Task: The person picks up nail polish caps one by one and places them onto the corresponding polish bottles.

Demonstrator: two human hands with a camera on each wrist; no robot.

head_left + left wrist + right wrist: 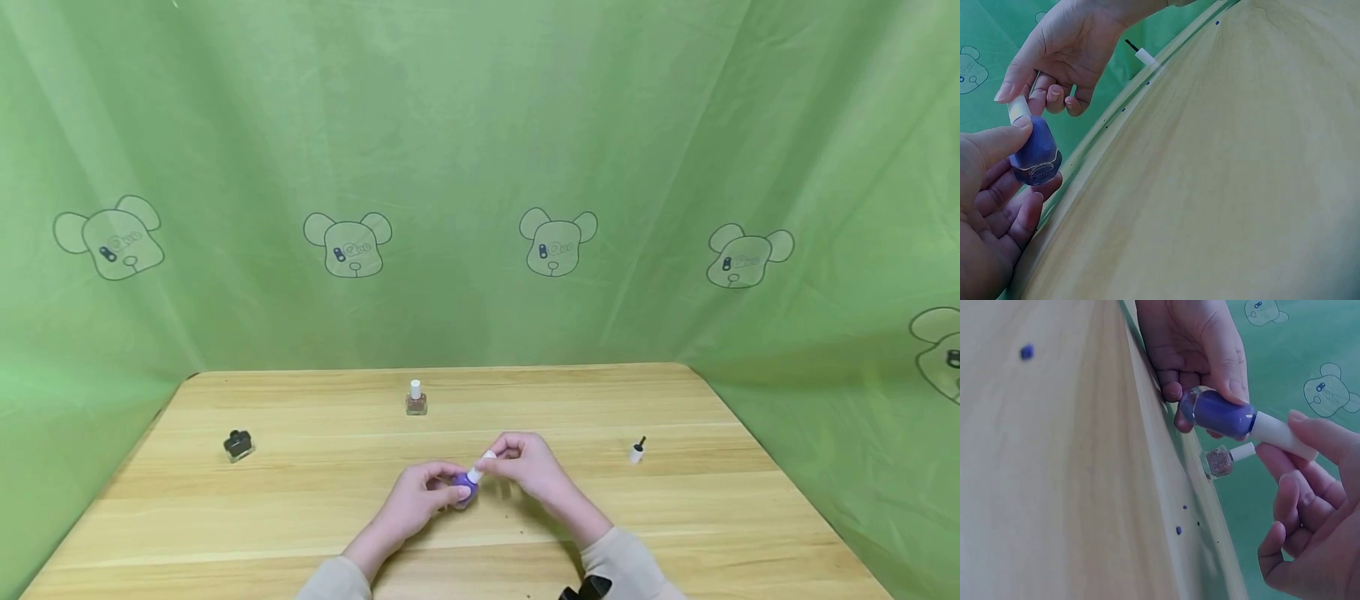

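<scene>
A purple nail polish bottle (1219, 414) with a white cap (1279, 434) is held tilted just above the table's near middle. My left hand (416, 502) grips the glass body between thumb and fingers. The white cap is pinched by the thumb and fingers of my right hand (531, 468). In the right wrist view the cap sits against the bottle's neck; whether it is screwed tight cannot be told. Several small purple drops (1179, 530) dot the wood near the hands.
A glittery pinkish polish bottle (416, 405) with a white cap stands at the back of the wooden table (315, 433). An uncapped black polish bottle (239, 445) is at left. A white cap with a dark brush (637, 452) stands at right, brush up. Green curtains (465, 167) surround the table.
</scene>
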